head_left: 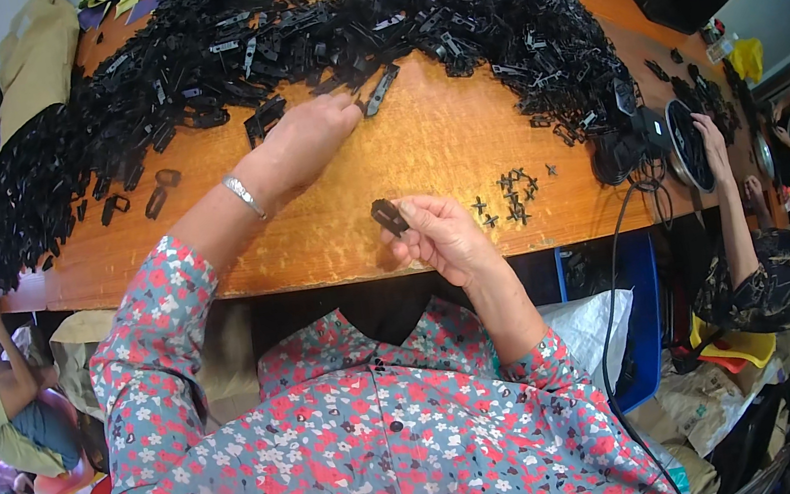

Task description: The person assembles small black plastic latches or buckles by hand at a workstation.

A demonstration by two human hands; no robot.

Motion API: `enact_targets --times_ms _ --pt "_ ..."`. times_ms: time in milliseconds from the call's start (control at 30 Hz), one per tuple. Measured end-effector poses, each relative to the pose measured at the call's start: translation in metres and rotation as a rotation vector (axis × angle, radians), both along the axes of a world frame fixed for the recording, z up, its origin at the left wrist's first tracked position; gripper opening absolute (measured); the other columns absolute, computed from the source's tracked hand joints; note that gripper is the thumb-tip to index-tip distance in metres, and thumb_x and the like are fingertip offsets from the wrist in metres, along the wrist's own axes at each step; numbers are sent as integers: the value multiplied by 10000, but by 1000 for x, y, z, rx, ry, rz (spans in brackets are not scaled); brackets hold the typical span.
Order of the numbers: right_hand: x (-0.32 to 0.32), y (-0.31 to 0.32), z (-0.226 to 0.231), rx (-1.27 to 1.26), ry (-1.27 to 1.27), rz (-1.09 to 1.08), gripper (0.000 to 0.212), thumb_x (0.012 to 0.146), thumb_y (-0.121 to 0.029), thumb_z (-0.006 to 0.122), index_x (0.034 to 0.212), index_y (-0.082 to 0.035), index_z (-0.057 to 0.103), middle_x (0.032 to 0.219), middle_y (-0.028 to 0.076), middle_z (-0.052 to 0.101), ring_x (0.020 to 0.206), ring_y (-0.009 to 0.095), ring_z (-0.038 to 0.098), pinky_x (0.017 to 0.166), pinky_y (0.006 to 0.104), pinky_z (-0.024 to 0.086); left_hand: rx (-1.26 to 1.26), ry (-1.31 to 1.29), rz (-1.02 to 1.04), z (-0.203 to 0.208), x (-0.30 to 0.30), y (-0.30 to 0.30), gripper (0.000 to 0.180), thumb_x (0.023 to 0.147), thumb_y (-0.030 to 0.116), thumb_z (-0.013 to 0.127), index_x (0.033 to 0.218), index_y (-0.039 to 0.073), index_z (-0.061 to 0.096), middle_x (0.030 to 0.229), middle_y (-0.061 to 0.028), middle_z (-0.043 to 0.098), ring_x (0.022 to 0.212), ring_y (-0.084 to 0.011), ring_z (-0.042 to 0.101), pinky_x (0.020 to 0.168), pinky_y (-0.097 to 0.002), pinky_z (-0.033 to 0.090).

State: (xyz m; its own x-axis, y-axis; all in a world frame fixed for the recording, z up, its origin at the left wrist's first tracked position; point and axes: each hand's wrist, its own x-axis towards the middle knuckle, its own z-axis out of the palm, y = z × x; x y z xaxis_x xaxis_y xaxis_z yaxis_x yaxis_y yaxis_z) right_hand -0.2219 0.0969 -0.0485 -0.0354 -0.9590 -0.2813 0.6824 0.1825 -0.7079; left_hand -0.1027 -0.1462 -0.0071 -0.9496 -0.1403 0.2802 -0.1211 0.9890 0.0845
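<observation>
My right hand (449,237) is closed round a small black plastic part (390,216), held between thumb and fingers above the near edge of the table. Farther out, my left hand (318,131) reaches to the inner edge of a big heap of black plastic parts (285,35). Its fingers are drawn together, and its fingertips are beside a long, narrow black piece (381,90). What they pinch, if anything, is hidden. Another black piece (266,119) lies just behind the left wrist. Several tiny black cross-shaped pieces (514,195) are scattered right of my right hand.
The heap arcs over the wooden table (441,139) from left to right. Loose black parts (162,192) lie at the left. A black cable (613,287) hangs over the front edge, near a blue bin (646,343). Co-workers sit on both sides, one hand (712,142) at a round dish.
</observation>
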Motion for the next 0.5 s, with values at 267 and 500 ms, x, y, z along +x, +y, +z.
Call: enact_targets --times_ms 267,500 --pt "3 -1 -3 -5 11 -15 329 1077 -269 599 1195 32 663 978 124 731 745 156 700 678 305 602 -162 31 -124 15 7 19 54 814 46 664 822 31 613 949 -111 622 948 -273 660 770 -372 577" --pt "9 2 -4 -20 28 -56 328 1073 -253 603 1237 28 647 1019 132 737 784 166 717 700 305 605 15 -26 -39 15 20 26 97 833 12 686 912 3 631 960 -145 646 956 -303 667 821 -397 569"
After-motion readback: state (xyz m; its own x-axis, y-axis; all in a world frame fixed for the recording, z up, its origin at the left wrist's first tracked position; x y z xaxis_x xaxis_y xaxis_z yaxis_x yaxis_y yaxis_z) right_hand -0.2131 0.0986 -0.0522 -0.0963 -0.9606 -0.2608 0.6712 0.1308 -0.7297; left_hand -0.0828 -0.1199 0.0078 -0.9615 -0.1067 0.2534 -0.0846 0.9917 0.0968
